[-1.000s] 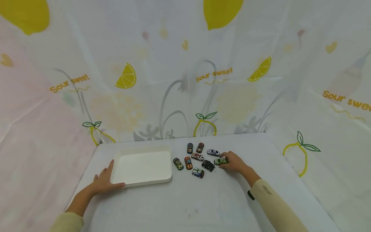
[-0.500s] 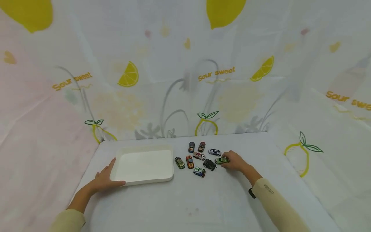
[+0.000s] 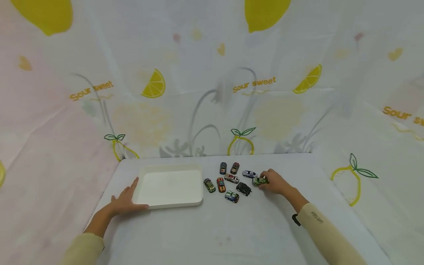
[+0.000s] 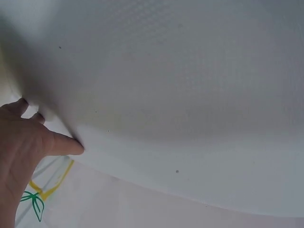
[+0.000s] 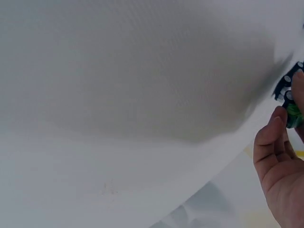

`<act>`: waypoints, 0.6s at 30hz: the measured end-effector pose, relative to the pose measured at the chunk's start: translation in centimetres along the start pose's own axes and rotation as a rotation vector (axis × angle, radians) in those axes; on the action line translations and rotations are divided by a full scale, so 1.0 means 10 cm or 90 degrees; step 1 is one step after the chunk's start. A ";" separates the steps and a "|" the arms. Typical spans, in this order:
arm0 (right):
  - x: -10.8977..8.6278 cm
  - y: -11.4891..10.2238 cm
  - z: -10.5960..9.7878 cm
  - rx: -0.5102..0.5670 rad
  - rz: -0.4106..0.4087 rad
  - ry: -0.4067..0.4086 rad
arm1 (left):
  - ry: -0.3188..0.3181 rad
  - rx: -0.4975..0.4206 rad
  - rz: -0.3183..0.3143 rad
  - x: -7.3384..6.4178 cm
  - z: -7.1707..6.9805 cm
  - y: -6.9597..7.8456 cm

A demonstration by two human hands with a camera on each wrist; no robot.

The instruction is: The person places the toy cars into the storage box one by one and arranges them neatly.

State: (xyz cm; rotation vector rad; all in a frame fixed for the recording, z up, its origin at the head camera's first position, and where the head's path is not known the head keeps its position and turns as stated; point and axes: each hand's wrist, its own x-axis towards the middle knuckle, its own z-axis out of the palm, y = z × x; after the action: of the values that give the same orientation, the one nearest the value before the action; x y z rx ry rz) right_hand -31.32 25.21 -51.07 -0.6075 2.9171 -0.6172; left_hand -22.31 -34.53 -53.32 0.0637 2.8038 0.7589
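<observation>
My right hand [image 3: 276,184] pinches a green toy car [image 3: 259,181] between thumb and fingers, at the right side of a group of toy cars. In the right wrist view the same green car [image 5: 293,114] is tilted between the fingertips, partly cut off by the frame edge. A white rectangular tray [image 3: 168,204] stands to the left of the cars. My left hand [image 3: 123,204] touches its left front corner, fingers spread along the left side and thumb along the front. The left wrist view shows that thumb [image 4: 66,145] outstretched.
Near the held car are a white car [image 3: 250,174] and a black car [image 3: 244,188]. Several more lie between these and the tray, among them an orange car [image 3: 221,184] and a green-white car [image 3: 232,196]. Lemon-printed cloth walls [image 3: 205,121] enclose the white table [image 3: 185,235].
The right fingers have closed in on the green car, which has shifted slightly back and away from the black car. The left hand keeps its place at the tray. The head view has turned slightly left.
</observation>
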 end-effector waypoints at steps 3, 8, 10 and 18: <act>0.04 -0.02 -0.02 0.007 -0.007 0.022 | -0.006 0.010 -0.003 -0.01 -0.02 -0.01; 0.11 -0.11 0.03 0.027 -0.011 0.041 | -0.014 0.008 0.001 -0.06 -0.01 0.00; 0.21 -0.18 0.05 0.041 -0.003 0.049 | -0.010 0.000 0.005 -0.08 -0.05 0.00; 0.57 -0.49 0.16 0.085 0.002 0.069 | -0.010 0.001 0.007 0.02 -0.02 -0.01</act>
State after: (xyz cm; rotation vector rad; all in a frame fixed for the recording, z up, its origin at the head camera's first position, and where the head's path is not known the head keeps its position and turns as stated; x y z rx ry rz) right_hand -34.52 18.22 -50.65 -0.5715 2.9431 -0.8609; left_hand -22.59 -34.73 -53.24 0.0862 2.7912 0.7555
